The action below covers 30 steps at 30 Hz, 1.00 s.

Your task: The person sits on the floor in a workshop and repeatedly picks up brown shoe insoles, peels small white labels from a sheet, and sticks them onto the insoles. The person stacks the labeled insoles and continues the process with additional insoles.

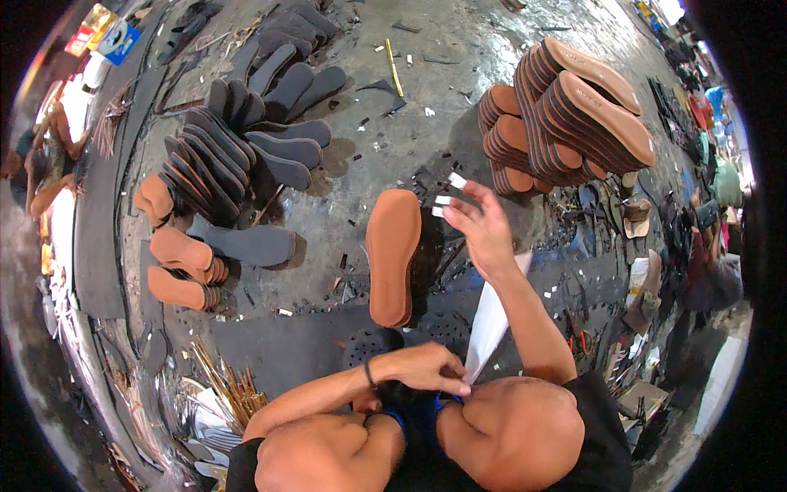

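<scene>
A brown insole point(393, 254), seemingly atop another sole, lies on the floor in front of me, toe end away. My right hand point(484, 225) is raised just right of its far end, fingers apart. Small white tags point(443, 200) sit at its fingertips, apparently stuck there. My left hand point(426, 367) lies low between my knees, closed at the lower end of a long white strip point(490, 324). That strip slants up behind my right forearm, which hides part of it. A dark band point(370, 375) circles my left wrist.
Brown insoles point(594, 115) stand in tall stacks at the far right. To the left, dark soles point(209, 156) lean in overlapping rows, with smaller brown stacks point(182, 287) nearer me. Black scraps litter the floor. Thin sticks point(229, 381) lie at lower left. People sit at both edges.
</scene>
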Each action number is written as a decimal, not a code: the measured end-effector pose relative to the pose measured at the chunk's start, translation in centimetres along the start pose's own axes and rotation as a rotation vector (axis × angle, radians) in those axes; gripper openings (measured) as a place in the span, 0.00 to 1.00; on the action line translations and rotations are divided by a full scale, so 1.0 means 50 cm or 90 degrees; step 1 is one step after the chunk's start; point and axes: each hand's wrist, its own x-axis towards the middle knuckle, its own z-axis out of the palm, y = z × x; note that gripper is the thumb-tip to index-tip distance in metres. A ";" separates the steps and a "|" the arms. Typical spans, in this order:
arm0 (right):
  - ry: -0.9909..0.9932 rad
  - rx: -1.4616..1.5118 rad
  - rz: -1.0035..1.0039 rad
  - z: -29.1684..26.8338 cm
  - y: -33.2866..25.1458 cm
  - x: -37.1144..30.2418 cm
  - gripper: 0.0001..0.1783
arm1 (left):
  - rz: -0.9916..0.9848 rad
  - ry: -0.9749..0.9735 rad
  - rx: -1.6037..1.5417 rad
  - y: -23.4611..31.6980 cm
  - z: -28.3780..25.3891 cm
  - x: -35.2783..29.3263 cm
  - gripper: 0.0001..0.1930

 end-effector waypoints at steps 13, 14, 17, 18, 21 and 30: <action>0.055 -0.408 -0.263 0.048 0.167 0.115 0.25 | -0.114 0.702 0.624 -0.098 -0.234 0.055 0.50; 0.055 -0.444 -0.277 0.049 0.159 0.114 0.25 | -0.113 0.703 0.615 -0.113 -0.230 0.053 0.48; 0.081 -0.492 -0.261 0.040 0.149 0.119 0.26 | -0.125 0.703 0.601 -0.109 -0.232 0.051 0.47; 0.114 -0.470 -0.221 0.013 0.143 0.124 0.26 | -0.102 0.716 0.567 -0.096 -0.236 0.052 0.47; 0.136 -0.213 0.050 -0.002 0.127 0.116 0.22 | -0.090 0.776 0.491 -0.063 -0.243 0.012 0.47; 0.091 -0.150 0.062 0.025 0.187 0.091 0.22 | -0.242 0.692 0.616 -0.046 -0.265 -0.045 0.50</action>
